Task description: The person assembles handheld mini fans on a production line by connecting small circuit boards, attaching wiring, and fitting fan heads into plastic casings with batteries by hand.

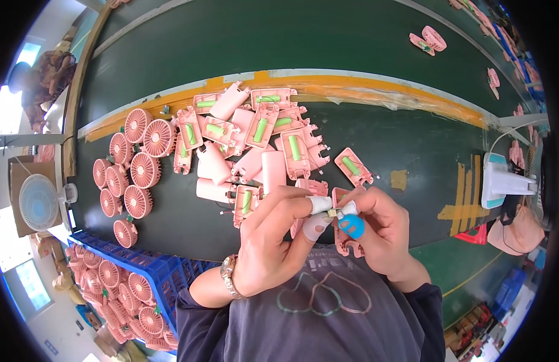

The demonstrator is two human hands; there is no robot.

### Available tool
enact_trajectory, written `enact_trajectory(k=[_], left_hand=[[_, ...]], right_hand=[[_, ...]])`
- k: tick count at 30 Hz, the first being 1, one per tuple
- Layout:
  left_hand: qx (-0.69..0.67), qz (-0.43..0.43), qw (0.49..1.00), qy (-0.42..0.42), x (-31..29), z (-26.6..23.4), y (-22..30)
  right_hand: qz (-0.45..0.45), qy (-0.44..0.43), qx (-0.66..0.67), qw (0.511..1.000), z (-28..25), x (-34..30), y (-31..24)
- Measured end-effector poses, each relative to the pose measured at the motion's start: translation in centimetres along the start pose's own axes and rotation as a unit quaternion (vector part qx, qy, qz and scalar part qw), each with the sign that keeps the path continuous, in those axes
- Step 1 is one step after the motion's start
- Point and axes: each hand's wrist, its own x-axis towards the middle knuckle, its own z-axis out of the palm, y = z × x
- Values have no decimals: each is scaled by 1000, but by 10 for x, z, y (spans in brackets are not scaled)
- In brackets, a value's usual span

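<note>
My left hand (pixel 270 235) and my right hand (pixel 382 232) meet close to my chest, thumbs and forefingers pinched. Between the fingertips is a small pale block (pixel 332 213), perhaps a wire connector; the left fingers grip it. What the right fingertips hold right beside it is too small to make out. White wraps cover the left thumb and forefinger; blue and white wraps cover right fingertips. Beneath the hands lies a pink plastic shell (pixel 348 246), partly hidden. Just beyond them is another open pink shell (pixel 353 166) with a green cylindrical battery (pixel 351 166) inside.
A heap of pink shells (pixel 261 127), several with green batteries, lies on the dark table (pixel 412 205). Round pink fan heads (pixel 145 169) stand at the left, above a blue crate (pixel 147 265) of more. A white fan (pixel 505 181) stands right. Beyond a taped ledge (pixel 376 93) runs a green surface.
</note>
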Motion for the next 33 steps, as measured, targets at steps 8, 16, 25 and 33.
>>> enact_trajectory(k=[8, 16, 25, 33], left_hand=[[-125, 3, 992, 21, -6, 12, -3], [-81, 89, 993, -12, -4, 0, -11], [0, 173, 985, -15, 0, -13, -16], [-68, 178, 982, -5, -7, -16, -10]], right_hand=[[50, -23, 59, 997, 1, -4, 1], [63, -21, 144, 987, 4, -4, 0], [149, -52, 200, 967, 5, 6, -5], [159, -62, 179, 969, 6, 2, 4]])
